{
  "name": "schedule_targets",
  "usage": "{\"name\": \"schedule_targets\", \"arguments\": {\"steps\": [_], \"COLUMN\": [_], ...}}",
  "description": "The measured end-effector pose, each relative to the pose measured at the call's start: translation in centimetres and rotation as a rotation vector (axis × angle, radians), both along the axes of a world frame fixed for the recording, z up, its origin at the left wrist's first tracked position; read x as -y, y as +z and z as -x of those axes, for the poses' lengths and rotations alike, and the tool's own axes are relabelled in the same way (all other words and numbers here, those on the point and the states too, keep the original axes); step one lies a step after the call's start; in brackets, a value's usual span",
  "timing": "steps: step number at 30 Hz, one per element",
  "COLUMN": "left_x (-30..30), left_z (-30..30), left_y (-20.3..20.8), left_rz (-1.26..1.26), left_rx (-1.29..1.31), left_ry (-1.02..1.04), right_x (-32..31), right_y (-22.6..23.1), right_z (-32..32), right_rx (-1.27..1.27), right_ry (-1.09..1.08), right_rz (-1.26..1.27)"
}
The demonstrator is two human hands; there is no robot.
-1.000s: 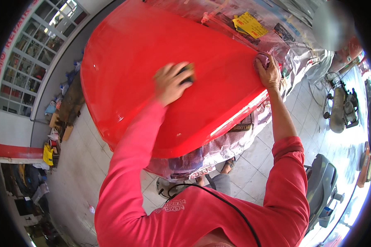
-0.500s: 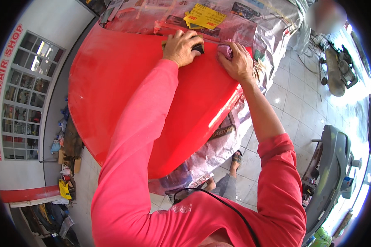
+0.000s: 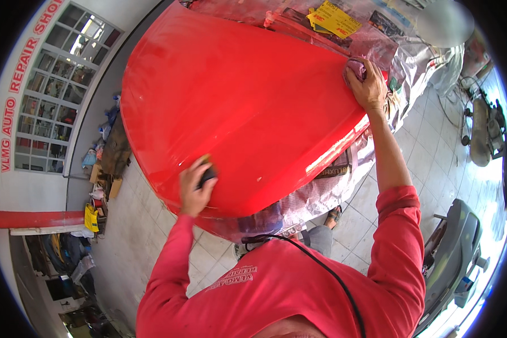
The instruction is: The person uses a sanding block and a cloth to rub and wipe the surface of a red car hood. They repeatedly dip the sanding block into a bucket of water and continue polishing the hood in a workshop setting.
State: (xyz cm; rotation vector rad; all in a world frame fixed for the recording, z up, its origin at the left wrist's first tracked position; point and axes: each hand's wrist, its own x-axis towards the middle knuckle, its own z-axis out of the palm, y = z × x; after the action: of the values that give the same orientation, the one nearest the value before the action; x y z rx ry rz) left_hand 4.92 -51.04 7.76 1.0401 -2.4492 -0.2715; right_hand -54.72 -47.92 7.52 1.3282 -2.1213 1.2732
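A glossy red car hood [image 3: 248, 112] spreads out in front of me. Near its front-left edge, my left hand [image 3: 192, 190] is closed round a black sanding block [image 3: 207, 176] with a bit of yellow sheet showing at its top; motion blurs the fingers a little. At the far right corner of the hood, my right hand [image 3: 372, 89] grips a crumpled pinkish-purple cloth [image 3: 355, 69], pressed against the red surface. Beyond the hood, yellow sandpaper sheets [image 3: 335, 19] lie on the covered part of the car.
Silvery masking sheeting [image 3: 411, 73] and newspaper surround the hood. A grey bumper [image 3: 453, 253] stands at the right, with an air compressor [image 3: 480, 132] farther back. Cardboard and bags [image 3: 104, 163] line the left wall. A black cable [image 3: 327, 270] crosses my chest.
My left hand has swept the sanding block from the hood's far edge toward me and to the left. My right hand stays at the far corner with the cloth. The view has shifted.
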Motion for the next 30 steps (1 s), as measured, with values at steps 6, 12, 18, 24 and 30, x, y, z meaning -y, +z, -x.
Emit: {"name": "schedule_targets", "arguments": {"steps": [6,12,18,24,30], "left_x": [6.1,3.9,-2.9,1.6,6.7], "left_z": [32.3,21.3,-7.3,16.0,32.7], "left_y": [2.3,-0.2,-3.6,0.9,1.6], "left_rz": [0.260,0.255,0.233,0.290,0.341], "left_rx": [-0.087,-0.110,-0.004,-0.008,-0.049], "left_ry": [-0.131,-0.160,0.236,0.018,-0.126], "right_x": [0.9,1.0,0.6,-0.1,0.9], "right_y": [0.6,-0.3,0.0,0.1,0.7], "right_z": [-1.0,1.0,-0.1,-0.4,-1.9], "right_rx": [0.030,0.030,-0.025,-0.035,-0.021], "right_ry": [0.101,0.087,-0.022,-0.011,0.059], "right_rz": [-0.023,-0.035,-0.073,-0.033,0.018]}}
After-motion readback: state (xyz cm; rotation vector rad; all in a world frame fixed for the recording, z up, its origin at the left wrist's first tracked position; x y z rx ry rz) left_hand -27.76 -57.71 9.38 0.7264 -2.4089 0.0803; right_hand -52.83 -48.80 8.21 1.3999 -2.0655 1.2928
